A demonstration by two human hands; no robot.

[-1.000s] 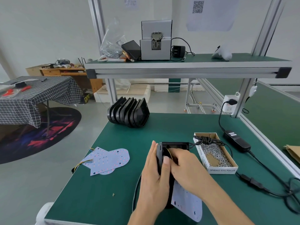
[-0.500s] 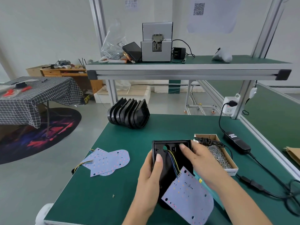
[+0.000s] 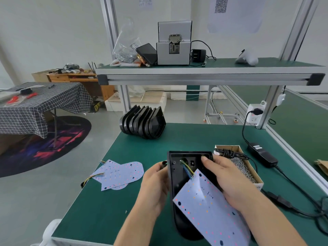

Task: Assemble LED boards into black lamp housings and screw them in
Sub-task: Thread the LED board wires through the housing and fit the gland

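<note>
the person is steadying a black lamp housing (image 3: 179, 176) between both hands over the green bench (image 3: 110, 210), its hollow side facing up, likely so the board can drop in. the left hand (image 3: 156, 185) is curling round the housing's left wall, fingers hidden behind it. the right hand (image 3: 229, 181) is gripping the right wall, its fingertip hooking over the far rim. the led board (image 3: 211, 212) is lying tilted across the housing just below the right hand, tethered by coloured wires (image 3: 186, 168) running into the cavity, not yet seated. spare boards (image 3: 120, 174) are waiting left of the left hand; a screw box (image 3: 248, 174) is sitting just beyond the right.
</note>
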